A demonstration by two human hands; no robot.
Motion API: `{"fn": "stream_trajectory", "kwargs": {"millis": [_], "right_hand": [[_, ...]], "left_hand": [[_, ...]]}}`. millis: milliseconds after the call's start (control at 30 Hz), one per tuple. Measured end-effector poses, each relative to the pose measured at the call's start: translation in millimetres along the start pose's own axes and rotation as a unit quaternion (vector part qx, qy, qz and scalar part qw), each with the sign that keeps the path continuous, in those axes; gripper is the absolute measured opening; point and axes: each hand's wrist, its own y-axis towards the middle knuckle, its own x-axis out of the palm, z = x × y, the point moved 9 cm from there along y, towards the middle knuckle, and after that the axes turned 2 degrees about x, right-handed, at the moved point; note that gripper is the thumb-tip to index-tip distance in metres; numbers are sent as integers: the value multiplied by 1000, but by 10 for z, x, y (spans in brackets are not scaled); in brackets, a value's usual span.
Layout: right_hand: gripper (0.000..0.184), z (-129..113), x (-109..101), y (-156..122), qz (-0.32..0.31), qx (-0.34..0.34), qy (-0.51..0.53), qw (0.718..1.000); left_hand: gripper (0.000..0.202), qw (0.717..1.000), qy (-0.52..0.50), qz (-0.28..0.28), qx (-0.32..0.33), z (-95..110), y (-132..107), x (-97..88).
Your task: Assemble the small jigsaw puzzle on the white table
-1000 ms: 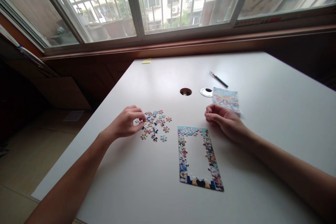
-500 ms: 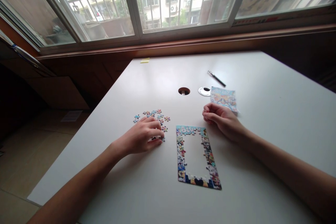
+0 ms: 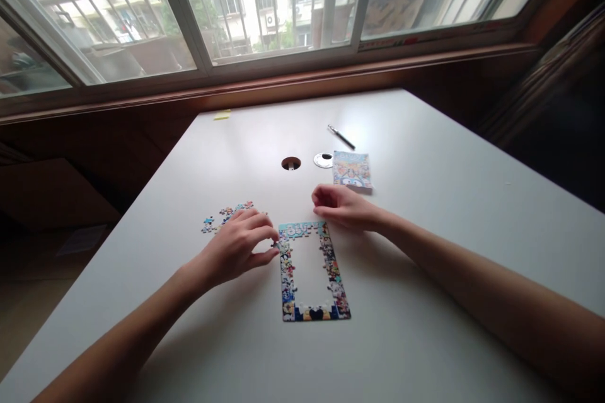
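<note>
Jigsaw border point(image 3: 288, 289) lying on white counter point(image 3: 227, 334), loose jigsaw pieces point(image 3: 208, 224) spreading to left. Left hand point(image 3: 243, 242) hovering at border's left edge, grasp narrow; cannot tell if holding piece. Right hand point(image 3: 347, 208) curling loosely near top-right corner, contents hidden.

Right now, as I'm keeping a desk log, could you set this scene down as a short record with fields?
left hand: the left hand is by the puzzle border's left edge, fingers curved; whether they grip a piece is unclear
right hand: the right hand is loosely curled near the border's far right corner, nothing visible in it
puzzle border: joined, middle unfilled
loose pieces: left of the border, partly hidden behind the left hand
printed packet: just beyond the right hand
pen-like tool: beyond the packet
</note>
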Motion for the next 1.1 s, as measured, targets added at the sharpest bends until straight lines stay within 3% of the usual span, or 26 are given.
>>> {"fn": "stream_trajectory", "kwargs": {"millis": [133,300,900,1100], "right_hand": [[9,-24,18,-12,-67,-20,-120,990],[12,-5,28,-10,-85,-26,-175,981],[12,21,74,-6,-108,-9,-183,977],[19,-6,37,-20,-125,2,-113,986]], "left_hand": [[15,1000,5,-1,9,175,361,177],[13,999,-13,32,0,204,590,253],[10,998,18,55,1,237,581,304],[12,993,-39,113,13,119,558,37]]}}
